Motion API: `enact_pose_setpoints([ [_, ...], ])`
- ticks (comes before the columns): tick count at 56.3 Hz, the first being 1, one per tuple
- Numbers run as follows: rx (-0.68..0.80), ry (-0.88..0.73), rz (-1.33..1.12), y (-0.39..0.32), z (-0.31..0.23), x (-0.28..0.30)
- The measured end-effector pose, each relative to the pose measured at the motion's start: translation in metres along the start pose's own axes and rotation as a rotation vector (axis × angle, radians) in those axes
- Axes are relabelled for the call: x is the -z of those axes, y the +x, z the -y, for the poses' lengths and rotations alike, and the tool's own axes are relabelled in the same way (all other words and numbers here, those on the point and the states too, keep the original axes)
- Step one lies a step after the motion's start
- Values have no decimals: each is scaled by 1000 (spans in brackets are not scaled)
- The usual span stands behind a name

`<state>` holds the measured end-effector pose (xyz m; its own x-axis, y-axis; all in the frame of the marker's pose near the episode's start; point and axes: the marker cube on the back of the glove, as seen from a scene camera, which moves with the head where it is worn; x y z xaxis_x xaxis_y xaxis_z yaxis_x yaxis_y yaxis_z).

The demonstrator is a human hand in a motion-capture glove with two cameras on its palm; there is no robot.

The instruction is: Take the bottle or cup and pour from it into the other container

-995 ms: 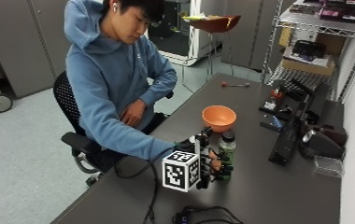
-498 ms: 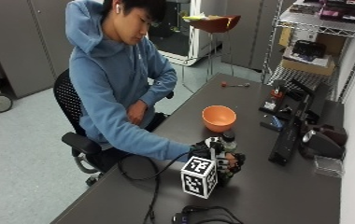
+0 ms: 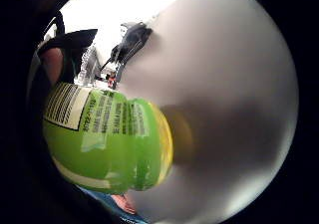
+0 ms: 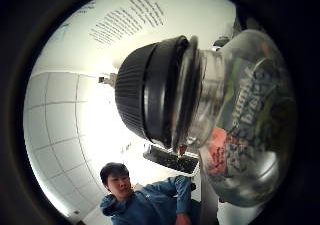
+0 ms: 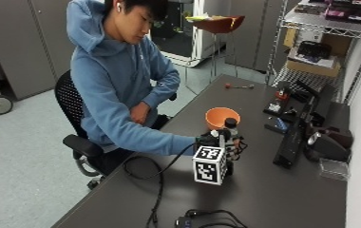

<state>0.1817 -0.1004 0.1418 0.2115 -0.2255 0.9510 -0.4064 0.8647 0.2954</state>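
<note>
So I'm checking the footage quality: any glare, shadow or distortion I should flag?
Thumb side palm view: bright ceiling glare behind the bottle's black cap, heavy bending. Little finger side palm view: the bottle casts a dark shadow on the table. Outside view: evenly lit.

The right arm is stretched forward over the surface [image 5: 281, 199]. The gloved right hand [image 5: 222, 142] is curled around the bottle [image 5: 231, 127]. The bare hand [image 5: 139, 113] is kept near the body.
</note>
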Motion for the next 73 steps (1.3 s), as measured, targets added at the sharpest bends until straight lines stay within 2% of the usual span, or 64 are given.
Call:
enact_pose_setpoints([
  [20, 74, -127, -93, -48, 5, -18],
  [30, 130, -226, -338, -76, 8, -35],
  [42, 135, -458, -720, -106, 4, -52],
  [73, 99, -704, -1505, -143, 5, -115],
])
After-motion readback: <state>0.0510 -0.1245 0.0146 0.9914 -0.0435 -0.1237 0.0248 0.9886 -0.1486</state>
